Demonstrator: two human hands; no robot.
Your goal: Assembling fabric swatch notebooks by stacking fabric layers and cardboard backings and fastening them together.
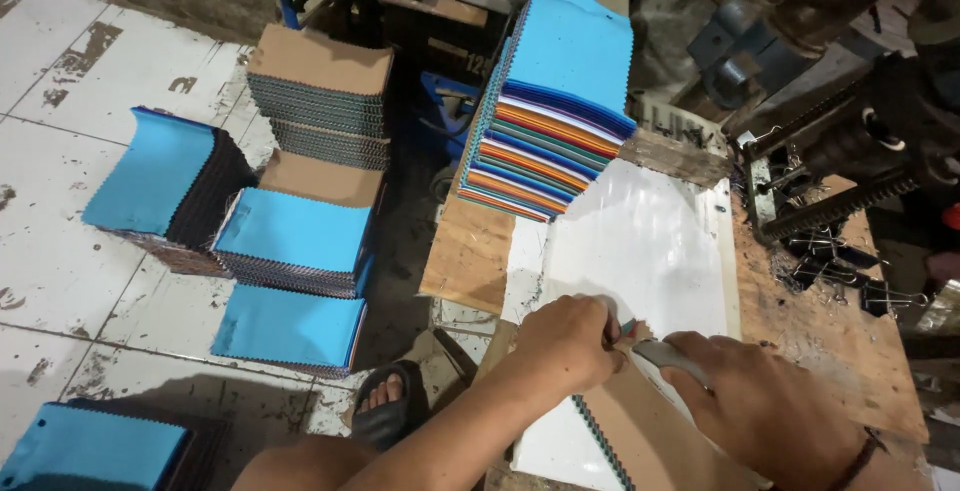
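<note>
A worn white tiled floor (90, 241) lies on the left of a rough wooden worktop (840, 331), and a white sheet (640, 241) covers the middle of this worktop. At the near edge of the white sheet, a brown card swatch book (640, 431) with a zigzag-cut cloth edge lies flat. The left hand (565, 336) rests on the top corner of this book, and its fingers (600, 331) are pressed together, pinching the corner. Just to the right of it, the right hand (770, 406) is closed around a grey handled tool (665, 356), whose tip meets the same corner beside the left fingers. Behind the white sheet, a tilted stack of coloured fabric samples (550, 111) with a blue top leans at the far edge. Right of the sheet, black binder clips (830, 261) lie near a dark metal machine (860, 141). On the floor, left of the worktop, stand several piles of blue-topped swatch books (290, 241), and a foot in a black sandal (385, 406) shows near them.
</note>
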